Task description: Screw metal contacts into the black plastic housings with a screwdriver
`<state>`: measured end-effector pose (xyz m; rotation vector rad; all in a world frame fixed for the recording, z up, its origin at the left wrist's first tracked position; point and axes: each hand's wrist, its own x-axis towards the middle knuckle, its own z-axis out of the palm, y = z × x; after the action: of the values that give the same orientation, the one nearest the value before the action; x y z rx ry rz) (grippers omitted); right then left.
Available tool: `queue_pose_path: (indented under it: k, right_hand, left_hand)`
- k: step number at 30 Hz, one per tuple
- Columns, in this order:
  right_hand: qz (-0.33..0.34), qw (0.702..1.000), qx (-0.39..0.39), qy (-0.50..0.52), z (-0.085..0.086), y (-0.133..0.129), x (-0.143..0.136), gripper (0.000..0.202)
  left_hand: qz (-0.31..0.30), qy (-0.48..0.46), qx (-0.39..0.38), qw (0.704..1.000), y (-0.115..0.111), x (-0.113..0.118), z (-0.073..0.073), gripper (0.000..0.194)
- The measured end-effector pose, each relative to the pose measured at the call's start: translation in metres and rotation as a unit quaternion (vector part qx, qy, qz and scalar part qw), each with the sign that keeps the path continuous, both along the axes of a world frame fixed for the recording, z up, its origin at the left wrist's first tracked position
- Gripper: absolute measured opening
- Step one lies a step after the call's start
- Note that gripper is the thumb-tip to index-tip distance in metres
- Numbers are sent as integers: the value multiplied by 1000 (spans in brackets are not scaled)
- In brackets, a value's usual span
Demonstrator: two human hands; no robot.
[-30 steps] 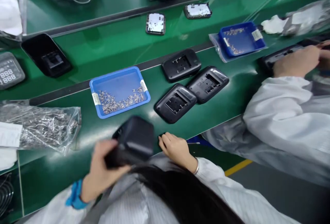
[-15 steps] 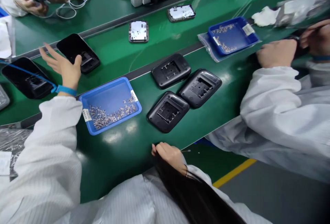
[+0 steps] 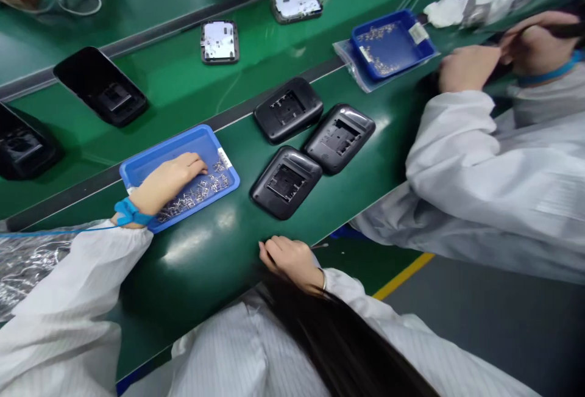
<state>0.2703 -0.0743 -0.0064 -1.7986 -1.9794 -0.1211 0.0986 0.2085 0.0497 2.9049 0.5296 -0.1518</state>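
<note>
My left hand (image 3: 171,180), with a blue wrist strap, reaches into a light blue tray (image 3: 167,147). Its fingers are bent together and point down among small metal clips (image 3: 208,188); whatever lies between the fingertips is hidden. Near the bench's front edge rests my right hand (image 3: 292,260), fingers curled, and I cannot make out anything in it. Dark hair falls across its wrist. Three black plastic housings with open battery bays lie together right of the tray: a back one (image 3: 289,109), a right one (image 3: 339,138) and a front one (image 3: 286,182).
On the lower green strip behind stand two black housings (image 3: 100,86) and two pieces with white boards (image 3: 220,42). A darker blue tray (image 3: 395,43) of small parts sits on a plastic bag. Co-workers' hands (image 3: 470,67) are busy at right and far left. Plastic bags (image 3: 41,269) lie at left.
My left hand, spread over a black housing before, has come down into the light blue tray with its fingers drawn together. My right hand stays by the edge. The whole view has shifted.
</note>
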Motion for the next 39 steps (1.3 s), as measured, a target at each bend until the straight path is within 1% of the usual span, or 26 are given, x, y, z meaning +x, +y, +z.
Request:
queue_pose_path:
  k: [1, 3, 5, 7, 8, 9, 11, 12, 13, 14, 15, 17, 19, 20, 21, 22, 24, 26, 27, 30, 32, 35, 39]
  right_hand:
    - [2, 1000, -7, 0, 2, 0, 2, 36]
    - [6, 1000, -28, 9, 9, 0, 10, 38]
    - [-8, 999, -39, 31, 20, 2, 24, 37]
    - [-47, 997, -36, 57, 31, 8, 41, 31]
    - [-75, 995, -37, 60, 35, 13, 49, 27]
    - [-104, 992, -46, 51, 38, 18, 55, 28]
    - [-148, 984, -104, 7, 41, 28, 59, 38]
    - [-157, 977, -144, -19, 40, 30, 56, 43]
    - [-155, 970, -183, -42, 40, 30, 49, 45]
    - [-139, 965, -214, -55, 40, 27, 39, 47]
    - [-111, 964, -237, -58, 41, 22, 27, 48]
    - [-27, 966, -256, -33, 45, 7, 1, 50]
    - [64, 965, -252, 22, 48, -9, -21, 48]
    - [98, 962, -247, 57, 50, -15, -28, 48]
    - [118, 960, -237, 94, 50, -19, -34, 47]
    - [124, 958, -224, 129, 50, -21, -37, 46]
    - [109, 958, -192, 182, 50, -20, -40, 43]
    - [84, 963, -165, 195, 50, -16, -39, 41]
    - [76, 968, -154, 185, 51, -14, -39, 39]
    - [67, 984, -111, 125, 52, -10, -39, 32]
    - [63, 990, -76, 96, 52, -10, -40, 31]
    - [52, 994, -48, 89, 49, -11, -41, 28]
    - [43, 992, -22, 114, 46, -13, -39, 20]
  left_hand:
    - [-3, 10, 23, 1000, -1, -2, 5, 31]
    - [0, -13, 66, 998, -9, -9, 13, 29]
    - [27, -87, 80, 993, -25, -15, 16, 27]
    - [71, -184, 56, 979, -49, -19, 11, 23]
    - [85, -226, 34, 970, -63, -20, 7, 20]
    - [93, -262, 9, 961, -78, -20, 1, 16]
    - [121, -315, -43, 940, -109, -20, -12, 11]
    - [150, -329, -81, 929, -124, -19, -17, 13]
    - [187, -335, -127, 915, -137, -19, -21, 15]
    - [229, -336, -173, 897, -149, -20, -23, 17]
    - [268, -337, -217, 876, -158, -21, -24, 19]
    - [316, -336, -285, 840, -172, -23, -23, 16]
    - [342, -347, -321, 812, -179, -27, -20, 15]
    - [352, -356, -339, 797, -181, -28, -19, 16]
    - [357, -367, -360, 780, -182, -30, -18, 18]
    - [359, -378, -384, 762, -184, -32, -18, 20]
    - [357, -394, -440, 724, -187, -35, -18, 27]
    - [345, -398, -483, 700, -191, -36, -17, 31]
    - [337, -396, -493, 697, -193, -36, -17, 32]
    - [318, -392, -496, 706, -198, -34, -15, 29]
    - [314, -387, -508, 702, -198, -33, -16, 27]
    - [297, -372, -552, 685, -197, -33, -18, 23]
    - [256, -334, -602, 678, -196, -36, -18, 13]
